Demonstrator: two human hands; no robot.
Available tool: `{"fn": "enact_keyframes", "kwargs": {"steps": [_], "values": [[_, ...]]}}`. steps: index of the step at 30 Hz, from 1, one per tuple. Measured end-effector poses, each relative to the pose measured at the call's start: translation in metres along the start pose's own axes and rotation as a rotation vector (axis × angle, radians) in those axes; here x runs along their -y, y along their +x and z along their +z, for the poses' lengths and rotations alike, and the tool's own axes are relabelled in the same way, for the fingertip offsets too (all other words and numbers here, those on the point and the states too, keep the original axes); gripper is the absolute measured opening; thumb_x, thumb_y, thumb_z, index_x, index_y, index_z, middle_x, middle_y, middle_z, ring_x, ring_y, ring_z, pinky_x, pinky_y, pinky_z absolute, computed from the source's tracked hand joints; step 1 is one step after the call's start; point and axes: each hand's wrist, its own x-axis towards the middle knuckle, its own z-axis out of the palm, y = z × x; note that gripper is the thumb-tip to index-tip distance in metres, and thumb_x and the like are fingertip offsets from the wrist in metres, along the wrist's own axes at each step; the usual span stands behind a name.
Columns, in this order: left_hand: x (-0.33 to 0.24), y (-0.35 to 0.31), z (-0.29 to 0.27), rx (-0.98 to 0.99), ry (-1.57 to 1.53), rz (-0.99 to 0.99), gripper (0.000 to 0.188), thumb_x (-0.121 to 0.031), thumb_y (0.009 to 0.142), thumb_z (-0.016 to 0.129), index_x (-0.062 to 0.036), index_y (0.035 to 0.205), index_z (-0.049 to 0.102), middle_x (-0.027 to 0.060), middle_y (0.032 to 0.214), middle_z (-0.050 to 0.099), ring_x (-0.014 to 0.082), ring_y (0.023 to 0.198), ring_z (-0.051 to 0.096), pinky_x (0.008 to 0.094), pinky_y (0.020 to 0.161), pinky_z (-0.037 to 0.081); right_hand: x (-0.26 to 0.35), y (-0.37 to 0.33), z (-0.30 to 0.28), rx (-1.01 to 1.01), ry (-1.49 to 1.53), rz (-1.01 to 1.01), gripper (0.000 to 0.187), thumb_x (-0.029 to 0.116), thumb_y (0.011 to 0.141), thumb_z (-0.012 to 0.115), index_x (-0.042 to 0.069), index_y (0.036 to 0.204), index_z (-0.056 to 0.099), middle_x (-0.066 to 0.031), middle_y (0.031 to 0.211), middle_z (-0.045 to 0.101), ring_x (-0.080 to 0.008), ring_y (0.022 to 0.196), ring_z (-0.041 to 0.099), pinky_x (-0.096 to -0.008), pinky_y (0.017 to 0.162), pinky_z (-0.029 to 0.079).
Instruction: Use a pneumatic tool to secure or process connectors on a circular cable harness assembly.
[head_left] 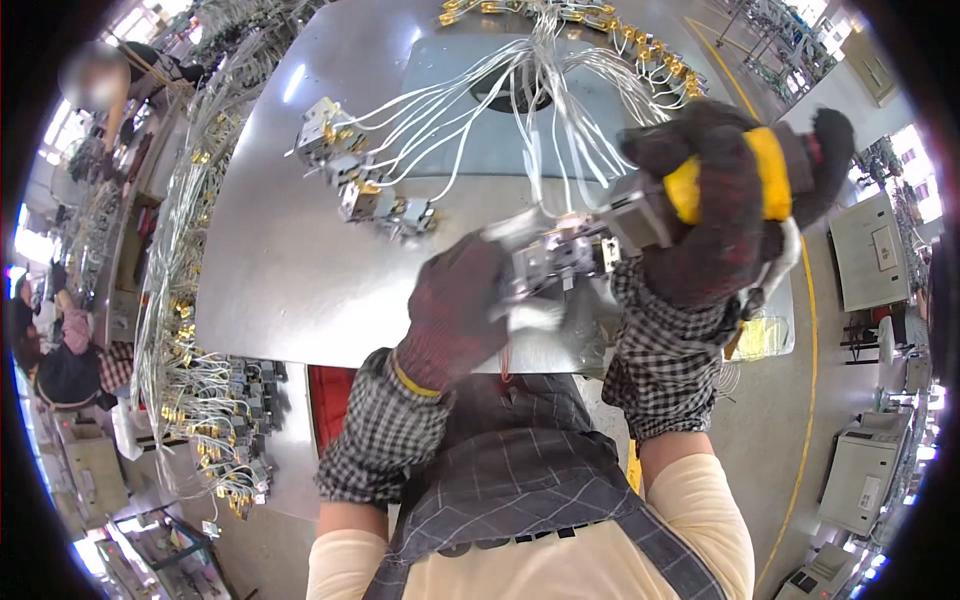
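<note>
My left hand (pixel 458 305), in a dark red and black knit glove, is closed around a small metal connector block (pixel 565 250) over the table's near edge. White cables run up from that block. In my right hand (pixel 710 230), also gloved, is a yellow and black power tool (pixel 768 172), gripped from above. The tool's grey boxy end (pixel 637 220) points left, close beside the block; whether they touch I cannot tell. Motion blurs the parts near my left fingers. Several similar metal connector blocks (pixel 365 200) on white cables (pixel 450 115) lie to the left.
The cables gather at the far middle of the shiny metal table (pixel 270 290), over a dark round opening (pixel 510 90). More brass-coloured connectors (pixel 660 60) line its far edge. Bundled cable assemblies (pixel 190 300) hang at the left. People (pixel 80 370) work farther left.
</note>
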Motion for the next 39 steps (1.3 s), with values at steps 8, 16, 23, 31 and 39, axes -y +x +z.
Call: {"fn": "enact_keyframes", "kwargs": {"steps": [8,16,23,31,39], "values": [[0.003,0.030,-0.021,0.273,-0.042,-0.184,0.045,-0.017,0.075,0.073,-0.0061,0.115,0.058,0.0160,0.101,0.066,0.0347,0.092,0.066,0.0434,0.075,0.054,0.012,-0.006,0.013,-0.036,0.256,0.130,0.077,0.001,0.088,0.065,0.016,0.149,0.021,-0.0243,0.098,0.064,-0.0325,0.075,0.067,-0.0564,0.060,0.057],[-0.004,0.049,-0.016,0.475,0.016,-0.236,0.055,-0.035,0.073,0.079,-0.0090,0.117,0.060,0.0139,0.102,0.067,0.0324,0.094,0.066,0.0427,0.080,0.053,0.005,-0.021,0.020,0.031,-0.116,0.132,0.079,0.002,0.087,0.068,0.019,0.149,0.023,-0.0222,0.098,0.064,-0.0295,0.073,0.067,-0.0484,0.062,0.059],[0.023,0.038,-0.039,-0.004,0.380,0.064,0.064,-0.040,0.074,0.079,-0.0074,0.124,0.058,0.0200,0.122,0.060,0.0382,0.112,0.059,0.0462,0.089,0.051,0.006,-0.024,0.017,0.074,-0.182,0.119,0.079,0.001,0.086,0.069,0.019,0.148,0.024,-0.0202,0.100,0.064,-0.0273,0.076,0.067,-0.0455,0.065,0.060],[0.119,0.038,-0.092,-0.228,-0.127,-0.448,0.047,-0.019,0.083,0.074,-0.0055,0.126,0.060,0.0163,0.120,0.062,0.0276,0.103,0.066,0.0376,0.087,0.054,0.003,-0.026,0.026,0.098,-0.134,0.124,0.078,0.000,0.085,0.069,0.019,0.147,0.025,-0.0180,0.103,0.063,-0.0247,0.079,0.067,-0.0422,0.068,0.060],[0.007,0.029,-0.054,0.008,0.232,-0.262,0.051,-0.016,0.085,0.072,-0.0016,0.130,0.055,0.0143,0.112,0.067,0.0176,0.097,0.066,0.0291,0.082,0.054,0.005,-0.028,0.020,0.099,-0.128,0.138,0.078,-0.001,0.085,0.069,0.019,0.147,0.026,-0.0160,0.105,0.063,-0.0224,0.082,0.067,-0.0394,0.071,0.061]]}}
